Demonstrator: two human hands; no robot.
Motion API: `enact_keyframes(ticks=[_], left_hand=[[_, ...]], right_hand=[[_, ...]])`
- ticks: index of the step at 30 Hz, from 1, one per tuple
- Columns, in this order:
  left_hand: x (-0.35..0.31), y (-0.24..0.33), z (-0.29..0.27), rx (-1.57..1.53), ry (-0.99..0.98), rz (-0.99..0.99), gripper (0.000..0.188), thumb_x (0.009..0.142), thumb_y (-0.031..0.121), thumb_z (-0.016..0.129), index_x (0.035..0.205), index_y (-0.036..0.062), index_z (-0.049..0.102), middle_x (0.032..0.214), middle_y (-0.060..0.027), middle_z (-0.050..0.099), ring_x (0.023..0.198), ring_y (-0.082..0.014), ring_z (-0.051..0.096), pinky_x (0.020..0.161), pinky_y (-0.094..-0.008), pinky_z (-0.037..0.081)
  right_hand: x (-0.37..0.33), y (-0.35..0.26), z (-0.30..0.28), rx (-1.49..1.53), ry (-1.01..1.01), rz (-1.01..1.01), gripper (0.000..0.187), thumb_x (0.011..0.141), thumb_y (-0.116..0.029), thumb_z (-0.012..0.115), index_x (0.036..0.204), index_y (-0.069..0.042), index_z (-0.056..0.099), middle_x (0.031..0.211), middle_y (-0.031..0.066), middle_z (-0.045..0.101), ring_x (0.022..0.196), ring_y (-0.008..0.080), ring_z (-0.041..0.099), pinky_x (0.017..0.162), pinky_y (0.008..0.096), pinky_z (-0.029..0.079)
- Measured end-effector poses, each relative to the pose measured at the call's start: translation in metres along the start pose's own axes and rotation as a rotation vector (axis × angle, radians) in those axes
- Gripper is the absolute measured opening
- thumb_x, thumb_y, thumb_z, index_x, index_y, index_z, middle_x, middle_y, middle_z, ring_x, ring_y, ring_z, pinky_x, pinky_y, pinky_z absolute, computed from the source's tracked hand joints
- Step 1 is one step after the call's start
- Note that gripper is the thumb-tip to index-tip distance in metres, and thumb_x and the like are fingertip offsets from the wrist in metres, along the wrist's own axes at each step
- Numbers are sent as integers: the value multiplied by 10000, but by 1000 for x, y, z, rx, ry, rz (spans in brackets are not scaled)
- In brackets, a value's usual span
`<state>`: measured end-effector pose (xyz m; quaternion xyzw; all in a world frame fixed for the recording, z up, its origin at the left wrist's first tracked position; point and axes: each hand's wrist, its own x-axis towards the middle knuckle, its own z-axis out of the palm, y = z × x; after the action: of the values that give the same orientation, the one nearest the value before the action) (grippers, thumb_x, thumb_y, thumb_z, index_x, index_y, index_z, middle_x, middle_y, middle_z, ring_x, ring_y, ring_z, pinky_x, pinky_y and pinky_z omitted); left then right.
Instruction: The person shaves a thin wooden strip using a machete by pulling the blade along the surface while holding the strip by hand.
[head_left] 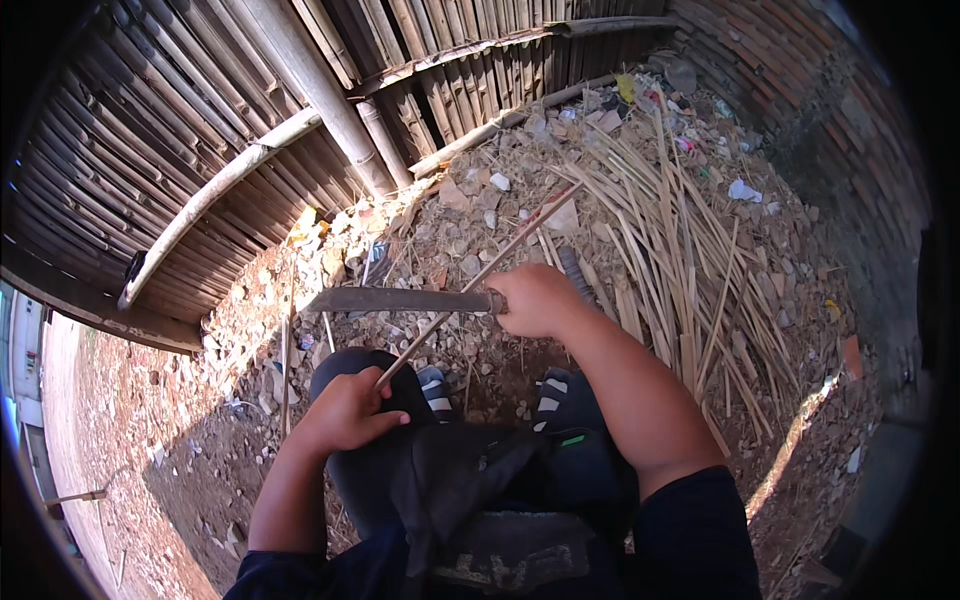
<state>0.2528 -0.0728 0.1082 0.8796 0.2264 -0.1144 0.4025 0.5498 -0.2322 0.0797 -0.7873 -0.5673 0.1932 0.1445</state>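
At the centre of the frame, a thin stick point(520, 240) is held near its lower end by the closed left grip point(348, 412), while a long knife point(385, 300), clasped at its right end by the right grip point(535, 300), is set across it; whether the two touch cannot be told. The stick is best kept steady, and the knife guided lightly, clear of the left grip.

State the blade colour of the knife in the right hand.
Dull, dark grey-brown; the blade shows best in the head view.
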Motion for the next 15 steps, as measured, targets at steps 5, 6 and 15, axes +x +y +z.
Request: enact_keyframes(ticks=[5,6,15], left_hand=[[5,9,-4,20,-7,32,424,798,274,898,943,52,568,585,11,515,537,-110,504,518,-296,390],[6,5,-2,-51,2,-1,417,797,259,898,941,55,564,586,20,512,540,-97,499,516,-288,383],[3,-1,-3,-244,1,-36,377,819,176,877,948,65,541,630,42,499,562,-60,453,518,-257,360]], right_hand=[[4,52,2,384,308,219,403,795,-235,779,1120,-12,697,864,225,705,832,395,694,782,424,552],[2,40,2,362,257,198,399,796,-233,775,1120,-12,697,871,231,705,848,399,695,786,432,552],[3,45,-5,388,154,199,359,817,-257,762,1103,-49,705,914,211,720,888,395,706,800,462,549]])
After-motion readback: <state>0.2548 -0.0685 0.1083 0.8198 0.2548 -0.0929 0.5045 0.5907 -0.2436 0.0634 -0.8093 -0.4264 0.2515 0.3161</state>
